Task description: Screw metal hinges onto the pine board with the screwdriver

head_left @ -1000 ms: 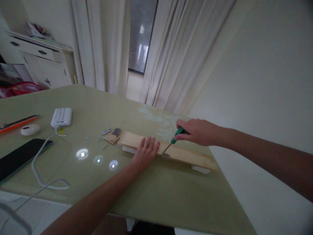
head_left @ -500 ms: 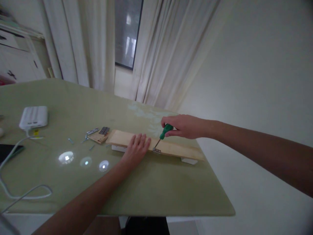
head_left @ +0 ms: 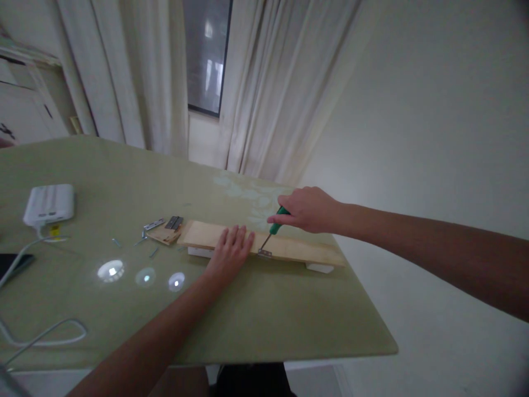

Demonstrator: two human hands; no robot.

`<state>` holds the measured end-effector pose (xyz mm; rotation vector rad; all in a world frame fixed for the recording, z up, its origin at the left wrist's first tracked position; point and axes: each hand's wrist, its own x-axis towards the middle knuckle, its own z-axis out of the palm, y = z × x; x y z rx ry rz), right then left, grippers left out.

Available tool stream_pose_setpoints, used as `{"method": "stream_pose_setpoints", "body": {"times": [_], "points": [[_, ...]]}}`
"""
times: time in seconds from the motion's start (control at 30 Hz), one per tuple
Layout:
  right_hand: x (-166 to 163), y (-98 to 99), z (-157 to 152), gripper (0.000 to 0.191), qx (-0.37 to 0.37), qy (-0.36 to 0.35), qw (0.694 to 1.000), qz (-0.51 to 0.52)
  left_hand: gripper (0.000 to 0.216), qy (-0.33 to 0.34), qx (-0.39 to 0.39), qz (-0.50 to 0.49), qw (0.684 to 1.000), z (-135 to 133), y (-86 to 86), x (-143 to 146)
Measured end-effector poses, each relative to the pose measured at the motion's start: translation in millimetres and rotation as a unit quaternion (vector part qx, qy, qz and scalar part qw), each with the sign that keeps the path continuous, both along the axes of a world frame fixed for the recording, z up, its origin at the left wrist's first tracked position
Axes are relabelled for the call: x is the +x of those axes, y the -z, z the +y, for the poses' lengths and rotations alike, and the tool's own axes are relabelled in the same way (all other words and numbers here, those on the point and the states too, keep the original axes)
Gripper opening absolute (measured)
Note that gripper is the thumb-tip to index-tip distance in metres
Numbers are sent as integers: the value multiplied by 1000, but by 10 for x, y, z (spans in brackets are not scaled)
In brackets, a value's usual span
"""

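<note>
A long pale wooden board (head_left: 306, 251) rests on white blocks (head_left: 319, 268) near the table's right end. My left hand (head_left: 231, 251) lies flat across the board, fingers stretched out and pressing on its top. In my right hand (head_left: 309, 209) is a screwdriver (head_left: 278, 225) with a green handle, held at a slant. Its tip meets a small metal hinge (head_left: 265, 253) at the board's near edge, just right of my left hand. Whether a screw sits under the tip is too small to tell.
Left of the board, a small wood piece (head_left: 165, 235) lies with a dark hinge (head_left: 174, 223) and a silver hinge (head_left: 154, 224). Several screws (head_left: 154, 252) are scattered nearby. A white power bank (head_left: 50, 204) with a cable (head_left: 61, 343) and a dark phone (head_left: 14, 266) are farther left.
My right hand has turned around the screwdriver's handle and shifted slightly, its wrist rolled. The tip stays at the hinge. My left hand keeps its place on the board. The view has tilted a little.
</note>
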<state>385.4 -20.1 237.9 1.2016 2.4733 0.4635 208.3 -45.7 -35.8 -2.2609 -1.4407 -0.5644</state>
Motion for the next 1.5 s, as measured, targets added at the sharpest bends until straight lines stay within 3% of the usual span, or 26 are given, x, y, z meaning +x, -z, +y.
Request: {"method": "stream_pose_setpoints", "body": {"times": [0.07, 0.2, 0.27, 0.4, 0.47, 0.57, 0.63, 0.8, 1.0, 1.07, 1.2, 1.27, 1.4, 1.5], "points": [[15, -2, -28, 61, -3, 15, 1000, -13, 54, 4, -10, -15, 1000, 1, 4, 1], [47, -68, -61, 39, -96, -50, 994, -14, 54, -4, -9, -1, 1000, 0, 2, 4], [37, -61, -57, 40, -78, -52, 995, -13, 54, -6, -3, 12, 1000, -3, -7, 2], [-5, -17, -30, 62, -5, 26, 999, -23, 54, -2, 4, 22, 1000, -8, -23, -9], [-3, -45, -19, 56, -31, 28, 999, -20, 54, -1, 5, 21, 1000, -7, -21, -12], [22, -110, -16, 36, -97, -30, 995, 1, 53, -3, 6, 19, 1000, -2, -10, -8], [34, -108, -20, 34, -87, -43, 995, 10, 53, -3, 9, 18, 1000, 1, -4, 1], [42, 14, -44, 69, 4, 48, 999, -1, 53, -6, 6, 14, 1000, 3, -10, 16], [71, -51, -88, 30, -79, -20, 996, 29, 54, -4, 9, 20, 1000, 1, -9, 11], [62, -52, -95, 31, -66, -12, 998, 18, 54, -5, 14, 22, 1000, -1, -11, 10], [52, 3, -83, 61, -10, 57, 998, -6, 54, -5, 23, 28, 999, -3, -11, 6], [70, 1, -70, 53, -35, 55, 998, 13, 54, -5, 24, 28, 999, 0, -2, 3], [97, -47, -50, 29, -98, -17, 993, 58, 53, -1, 20, 8, 1000, 5, 15, 4], [65, -22, -33, 40, -52, 3, 998, 37, 53, 4, 15, -2, 1000, 3, 8, 4]]}}
